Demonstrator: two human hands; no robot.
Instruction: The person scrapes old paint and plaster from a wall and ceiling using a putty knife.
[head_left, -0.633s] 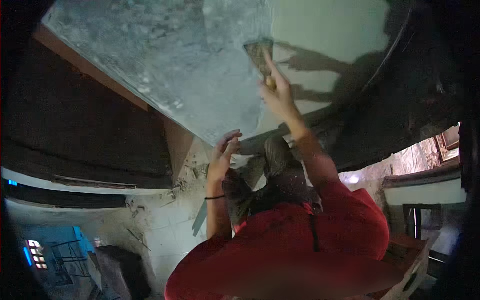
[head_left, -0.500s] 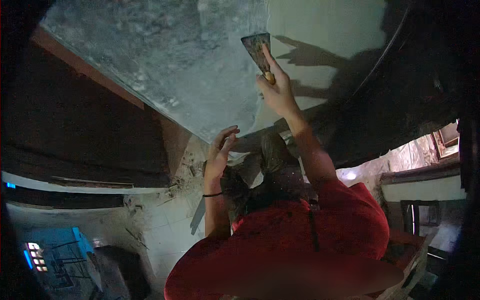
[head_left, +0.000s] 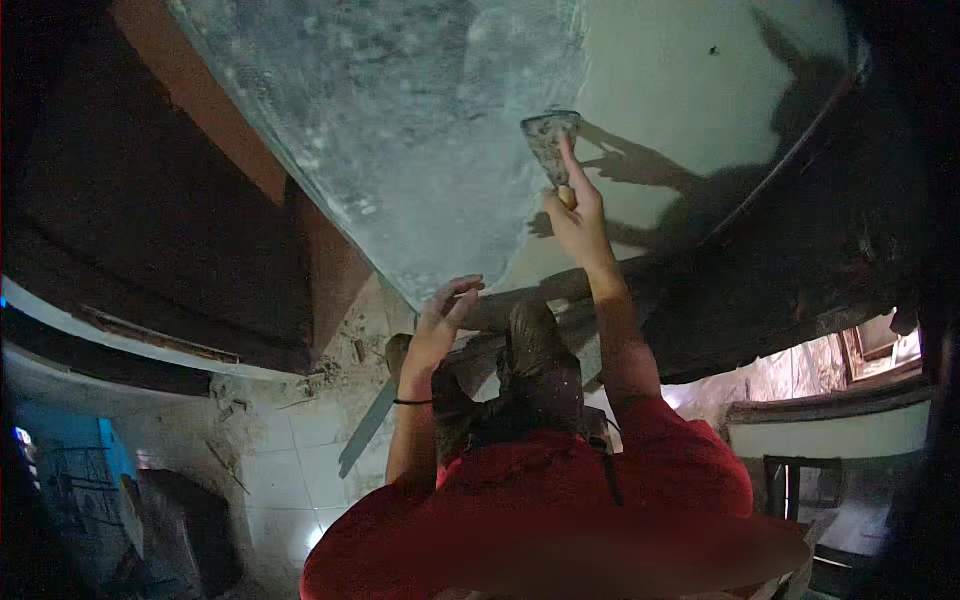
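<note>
My right hand (head_left: 580, 225) is closed round the yellowish handle of a putty knife (head_left: 548, 140), with the index finger stretched along its blade. The blade is dark, wide and smeared with pale residue. It lies at or very close to the wall, by the border between a mottled grey area (head_left: 390, 140) and smooth pale-green paint (head_left: 670, 70). Whether its edge touches the wall, I cannot tell. Lower and to the left, my left hand (head_left: 440, 320) is empty, its fingers apart and slightly bent, near the bottom of the grey area.
A brown band (head_left: 215, 110) borders the wall on the left. Debris (head_left: 345, 345) lies on the light tiled floor (head_left: 285, 465), near a flat grey strip (head_left: 368, 435). My knees are close to the wall. Shadows of my arm and hand fall on the green paint.
The whole view has shifted, and the putty knife appears lower and farther right in the picture. My right hand keeps its grip. My left hand stays open near the wall's lower part.
</note>
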